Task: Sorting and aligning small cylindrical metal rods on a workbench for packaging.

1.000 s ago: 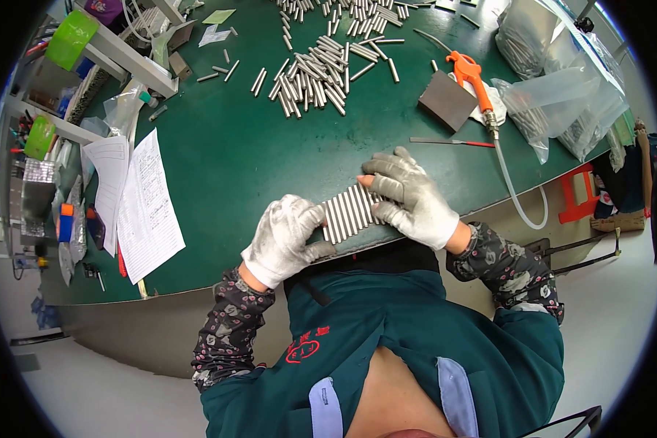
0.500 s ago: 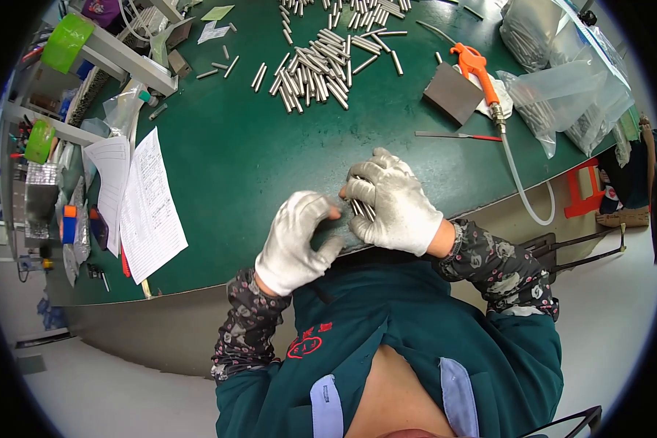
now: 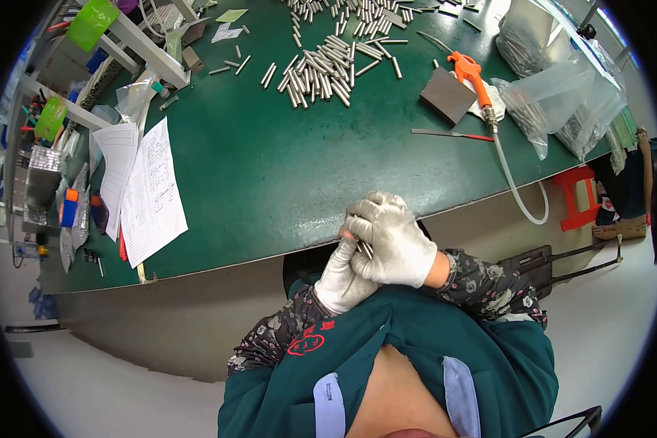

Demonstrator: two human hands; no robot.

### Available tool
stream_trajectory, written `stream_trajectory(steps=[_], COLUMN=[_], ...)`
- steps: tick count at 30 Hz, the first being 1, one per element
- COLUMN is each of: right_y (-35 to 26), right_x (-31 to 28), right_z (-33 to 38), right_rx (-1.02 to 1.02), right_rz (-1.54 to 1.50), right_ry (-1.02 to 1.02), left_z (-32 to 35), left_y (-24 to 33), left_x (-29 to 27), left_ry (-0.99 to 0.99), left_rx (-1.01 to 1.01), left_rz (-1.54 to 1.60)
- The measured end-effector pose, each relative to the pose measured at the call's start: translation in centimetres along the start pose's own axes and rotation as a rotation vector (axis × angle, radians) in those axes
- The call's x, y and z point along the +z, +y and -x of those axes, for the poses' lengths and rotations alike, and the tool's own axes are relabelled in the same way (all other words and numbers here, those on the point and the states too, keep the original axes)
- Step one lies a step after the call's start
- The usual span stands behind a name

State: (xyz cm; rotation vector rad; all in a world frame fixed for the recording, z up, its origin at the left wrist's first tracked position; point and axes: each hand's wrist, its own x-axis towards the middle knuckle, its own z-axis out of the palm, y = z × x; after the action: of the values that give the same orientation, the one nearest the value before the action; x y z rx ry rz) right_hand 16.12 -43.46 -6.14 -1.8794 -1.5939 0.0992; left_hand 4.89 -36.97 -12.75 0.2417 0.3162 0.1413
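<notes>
Both my hands wear white gloves with bare fingertips showing, and they meet at the table's near edge. My right hand (image 3: 398, 244) is curled over a small bundle of metal pins (image 3: 365, 249), whose ends show between its thumb and fingers. From the lower left, my left hand (image 3: 341, 283) presses against the same bundle, its thumb beside the pins. Its other fingers are mostly hidden under my right hand. Farther up the green table (image 3: 270, 175), a loose pile of similar pins (image 3: 320, 73) lies scattered.
An orange air gun (image 3: 469, 73) with a pale hose rests by a dark brown block (image 3: 447, 96). Nearer lies a thin red-handled file (image 3: 451, 134). Clear bags of pins (image 3: 527, 109) stand at the right. Written sheets (image 3: 155, 193) and a white rack (image 3: 150, 51) occupy the left.
My left hand has moved right and closed against my right hand and the pins. Both hands have drawn down toward my body, and the view has shifted slightly.
</notes>
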Motion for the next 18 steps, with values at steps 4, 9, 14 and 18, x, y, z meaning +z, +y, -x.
stream_trajectory(steps=[4,9,14,18], right_y=[-0.9,-1.3,-2.8,-2.6], right_x=[-1.0,-3.3,-3.6,-5.6], right_z=[1.1,0.5,0.3,-1.4], right_rx=[0.079,0.367,0.395,0.383], right_rz=[-0.126,-0.728,-1.043,-1.184], right_ry=[-0.029,-0.207,-0.076,-0.135], left_z=[0.5,1.6,1.8,0.8], left_y=[0.5,1.3,1.9,3.1], left_x=[1.7,3.3,5.6,6.4], left_ry=[-0.132,-0.107,-0.003,0.027], left_rx=[-0.123,-0.182,-0.147,-0.037], left_rz=[-0.004,-0.118,-0.189,-0.393])
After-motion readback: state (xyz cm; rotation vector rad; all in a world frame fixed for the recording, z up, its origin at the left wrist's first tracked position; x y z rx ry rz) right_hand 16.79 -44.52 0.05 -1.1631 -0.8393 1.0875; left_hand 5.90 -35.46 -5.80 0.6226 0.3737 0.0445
